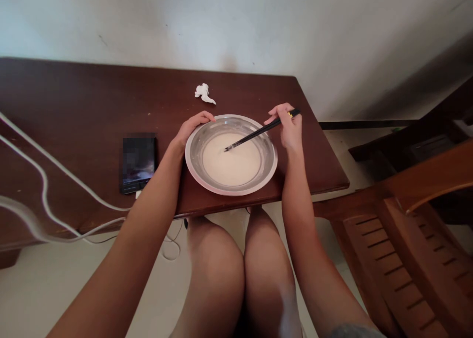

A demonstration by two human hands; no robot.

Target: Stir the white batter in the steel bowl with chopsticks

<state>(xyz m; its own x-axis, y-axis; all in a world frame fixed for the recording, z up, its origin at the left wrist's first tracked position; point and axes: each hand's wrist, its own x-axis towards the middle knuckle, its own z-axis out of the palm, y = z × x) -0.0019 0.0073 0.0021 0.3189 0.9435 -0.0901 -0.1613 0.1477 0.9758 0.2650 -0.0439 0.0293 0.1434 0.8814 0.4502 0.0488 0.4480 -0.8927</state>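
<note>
Along a pale wall stands a dark wooden table [74, 101], and near its front edge sits a wide metal bowl [194, 155] holding pale liquid [232, 166]. Left of the bowl lies a dark-screened device [138, 163]. The person's left hand [190, 129] lies against the bowl's left side, fingertips at the rim; its thumb is hidden, so one cannot tell how firmly it grips. The right hand [290, 127] holds black chopsticks [254, 134] slanting down to the liquid. Beyond the bowl lies crumpled white tissue [203, 92].
</note>
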